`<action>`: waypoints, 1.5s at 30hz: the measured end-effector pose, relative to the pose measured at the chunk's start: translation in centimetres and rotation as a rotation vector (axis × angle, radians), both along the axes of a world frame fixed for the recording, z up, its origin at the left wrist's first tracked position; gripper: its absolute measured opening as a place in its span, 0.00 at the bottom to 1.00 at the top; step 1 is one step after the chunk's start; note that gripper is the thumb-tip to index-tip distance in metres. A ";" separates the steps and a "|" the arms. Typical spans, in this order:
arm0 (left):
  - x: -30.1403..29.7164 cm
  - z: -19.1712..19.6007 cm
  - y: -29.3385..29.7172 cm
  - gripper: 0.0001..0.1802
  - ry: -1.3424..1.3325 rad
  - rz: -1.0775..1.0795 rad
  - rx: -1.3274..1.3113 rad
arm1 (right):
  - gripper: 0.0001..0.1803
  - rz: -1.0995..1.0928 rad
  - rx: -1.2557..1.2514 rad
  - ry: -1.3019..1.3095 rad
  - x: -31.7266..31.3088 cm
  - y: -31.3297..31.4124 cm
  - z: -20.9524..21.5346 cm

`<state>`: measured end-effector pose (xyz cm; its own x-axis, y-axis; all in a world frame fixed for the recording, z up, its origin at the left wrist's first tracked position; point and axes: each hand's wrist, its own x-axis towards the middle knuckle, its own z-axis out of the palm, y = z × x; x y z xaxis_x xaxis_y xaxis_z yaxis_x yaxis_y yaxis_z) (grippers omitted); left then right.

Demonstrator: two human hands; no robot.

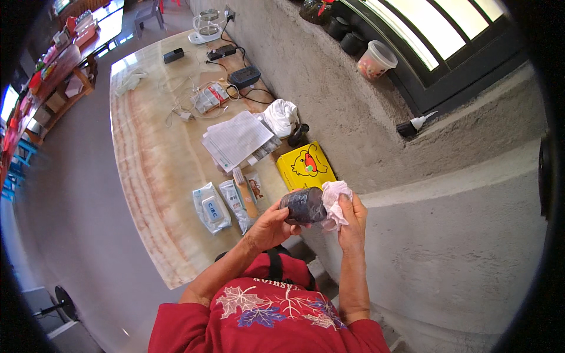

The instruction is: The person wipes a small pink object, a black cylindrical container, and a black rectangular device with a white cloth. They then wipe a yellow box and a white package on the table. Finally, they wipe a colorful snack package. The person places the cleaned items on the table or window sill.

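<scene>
My left hand is wrapped round a dark cylindrical jar, tilted on its side in front of my chest. Against the jar's right end rests a crumpled pale pink cloth, pinched in my right hand. Just beyond the jar sits a yellow box with a cartoon duck on it. A white and blue pack of wipes lies on the table to the left, next to another soft pack and a tan strip-shaped thing.
The marble-patterned table runs along a rough grey wall. On it lie papers, a white cloth bundle, tangled cables and a glass kettle. A plastic tub and a small bottle stand on the window ledge.
</scene>
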<state>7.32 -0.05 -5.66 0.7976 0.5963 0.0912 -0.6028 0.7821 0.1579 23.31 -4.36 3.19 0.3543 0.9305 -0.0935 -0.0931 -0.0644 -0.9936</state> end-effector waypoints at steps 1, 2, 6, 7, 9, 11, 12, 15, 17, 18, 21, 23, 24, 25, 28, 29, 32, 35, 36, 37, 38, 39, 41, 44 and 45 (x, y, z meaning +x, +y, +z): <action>0.1 -0.4 0.0 0.32 0.006 -0.010 -0.013 | 0.17 -0.008 0.025 0.020 -0.1 0.0 0.5; 0.2 -1.0 -0.1 0.31 0.011 -0.020 -0.026 | 0.16 -0.012 0.033 0.010 -0.7 0.1 0.8; 0.2 -1.0 -0.2 0.27 -0.068 -0.009 -0.124 | 0.14 0.059 0.143 -0.263 -1.6 0.4 -0.3; 0.1 -1.0 -0.1 0.27 -0.064 -0.017 -0.144 | 0.14 -0.005 0.127 -0.111 -1.0 0.3 -0.7; -0.3 -1.0 0.0 0.27 -0.053 -0.027 -0.183 | 0.12 -0.124 0.093 0.198 0.9 0.0 -2.1; -0.5 -0.1 0.4 0.27 -0.083 -0.040 -0.156 | 0.11 -0.331 0.128 0.256 1.5 0.1 -1.9; -0.7 0.3 0.6 0.28 -0.073 -0.051 -0.163 | 0.11 -0.372 0.163 0.278 1.7 0.1 -1.3; -0.5 0.4 0.6 0.27 -0.093 -0.077 -0.112 | 0.13 -0.293 0.164 0.227 1.1 -0.3 -1.2; -0.1 0.4 0.4 0.28 -0.054 -0.080 -0.046 | 0.15 -0.169 0.112 0.221 -1.0 -0.5 -0.7; 0.1 0.5 0.1 0.29 -0.002 -0.069 -0.010 | 0.18 -0.091 0.151 0.161 -1.7 -0.4 -1.2; 0.5 0.9 -0.1 0.30 0.177 -0.031 0.016 | 0.20 -0.040 0.178 0.267 -2.7 -0.6 -2.1; 0.4 2.5 -0.2 0.26 0.420 0.090 0.079 | 0.20 -0.018 0.198 0.300 -2.2 -0.6 -2.1; 0.5 2.1 -0.1 0.28 0.452 0.104 0.180 | 0.20 -0.008 0.209 0.316 -2.0 -0.6 -2.2; 0.5 1.6 0.2 0.30 0.486 0.120 0.281 | 0.21 -0.011 0.199 0.326 -1.9 -0.7 -2.2; 0.4 1.7 -0.2 0.37 0.521 0.182 0.437 | 0.21 -0.020 0.196 0.384 -1.9 -1.0 -2.2; 0.4 2.0 -0.4 0.39 0.520 0.203 0.466 | 0.21 -0.021 0.212 0.422 -2.1 -1.1 -2.0; 0.7 2.3 -0.3 0.45 0.549 0.271 0.535 | 0.22 -0.031 0.228 0.426 -2.5 -1.6 -1.6; 0.9 2.5 -0.4 0.46 0.480 0.260 0.520 | 0.22 -0.013 0.237 0.343 -2.3 -2.2 -2.2; 0.9 2.4 -0.3 0.47 0.454 0.240 0.499 | 0.22 -0.001 0.241 0.311 -2.2 -2.4 -2.4; 0.9 2.1 -0.3 0.47 0.452 0.234 0.517 | 0.21 -0.011 0.204 0.270 -2.2 -2.8 -2.6; 0.9 1.6 -0.2 0.47 0.450 0.229 0.535 | 0.21 -0.020 0.167 0.229 -2.2 -3.2 -2.7; 0.8 1.3 -0.1 0.48 0.448 0.224 0.552 | 0.21 -0.028 0.129 0.190 -2.2 -3.7 -2.9; 0.6 1.8 -0.4 0.47 0.468 0.192 0.531 | 0.16 -0.044 0.128 -0.023 -1.2 -4.6 -5.5; 0.6 1.8 -0.8 0.46 0.499 0.170 0.507 | 0.12 -0.070 0.072 -0.108 -0.5 -5.3 -6.5; 0.6 1.8 -1.0 0.46 0.509 0.167 0.501 | 0.12 -0.097 0.050 -0.078 -0.4 -5.4 -6.3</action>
<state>7.93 -1.03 -3.86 0.7163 0.6973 0.0274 -0.4644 0.4470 0.7645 22.87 -9.75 -3.13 0.4474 0.8942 -0.0166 -0.0186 -0.0092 -0.9998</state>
